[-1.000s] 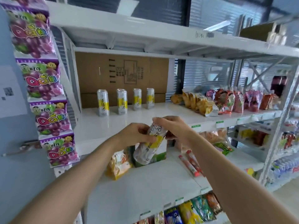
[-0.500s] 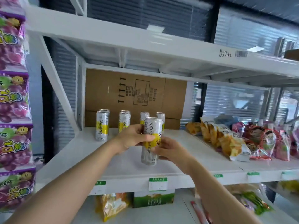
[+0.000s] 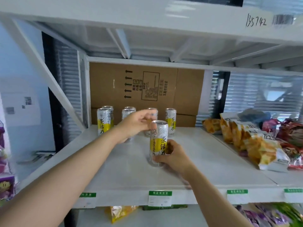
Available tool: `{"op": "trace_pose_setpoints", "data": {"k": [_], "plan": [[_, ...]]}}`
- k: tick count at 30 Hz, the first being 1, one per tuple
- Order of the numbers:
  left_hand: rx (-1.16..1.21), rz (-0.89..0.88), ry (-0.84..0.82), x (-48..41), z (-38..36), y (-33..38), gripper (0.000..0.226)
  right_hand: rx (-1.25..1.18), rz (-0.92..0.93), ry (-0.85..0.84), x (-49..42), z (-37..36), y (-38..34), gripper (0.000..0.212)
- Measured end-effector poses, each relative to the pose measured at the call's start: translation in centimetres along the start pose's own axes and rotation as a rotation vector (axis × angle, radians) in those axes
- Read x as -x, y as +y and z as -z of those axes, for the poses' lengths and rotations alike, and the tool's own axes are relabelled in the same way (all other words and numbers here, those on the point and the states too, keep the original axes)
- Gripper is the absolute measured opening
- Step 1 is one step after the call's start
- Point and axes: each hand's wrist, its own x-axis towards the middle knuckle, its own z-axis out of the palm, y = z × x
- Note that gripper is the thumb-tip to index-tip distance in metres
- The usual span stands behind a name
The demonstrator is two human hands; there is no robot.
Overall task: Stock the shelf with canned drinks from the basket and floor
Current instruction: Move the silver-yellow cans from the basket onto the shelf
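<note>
Standing upright on shelf (image 3: 205, 163): can (image 3: 158, 141), long axis vertical, right hand (image 3: 174, 157) gripping lower body, fingers curled round it. Left hand (image 3: 134, 123) just up-left of rim, fingers loosely curled (contact unclear). Back-row cans (image 3: 170, 120) straight behind; right hand better placed to push.

Right grip (image 3: 172, 155) curled round can (image 3: 158, 136) base; left grip (image 3: 136, 123) at top, contact unclear.

Seven cans (image 3: 170, 122), four price labels (image 3: 160, 198)
Six cans stand at the back, one nearer the front edge.
</note>
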Motion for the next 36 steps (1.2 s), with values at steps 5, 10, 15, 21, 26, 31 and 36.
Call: {"op": "trace_pose_setpoints", "data": {"k": [5, 10, 15, 21, 26, 31, 36], "plan": [[-0.517, -0.117, -0.003, -2.3, 0.0, 1.8, 0.020, 0.133, -0.039, 0.100, -2.4, -0.5, 0.7, 0.059], [-0.661, -0.093, -0.006, -4.9, 0.7, 1.3, 0.025, 0.216, -0.073, 0.150, -5.6, -1.1, 1.1, 0.059], [-0.808, -0.087, -0.037, -7.6, 1.2, 0.8, 0.026, 0.277, -0.137, 0.142, -8.7, -1.5, 0.6, 0.057], [-0.911, -0.067, -0.035, -10.3, 1.4, 0.0, 0.027, 0.335, -0.159, 0.183, -11.7, -2.3, 0.5, 0.052], [-0.920, -0.037, -0.004, -11.9, 1.9, -0.9, 0.030, 0.354, -0.152, 0.215, -12.9, -2.9, 0.5, 0.055], [-0.916, -0.022, -0.004, -12.9, 2.4, -1.5, 0.031, 0.328, -0.117, 0.248, -13.3, -3.3, 1.5, 0.053], [-0.925, -0.023, -0.018, -13.7, 2.8, -1.9, 0.029, 0.288, -0.078, 0.277, -13.7, -3.5, 1.9, 0.055]]}}
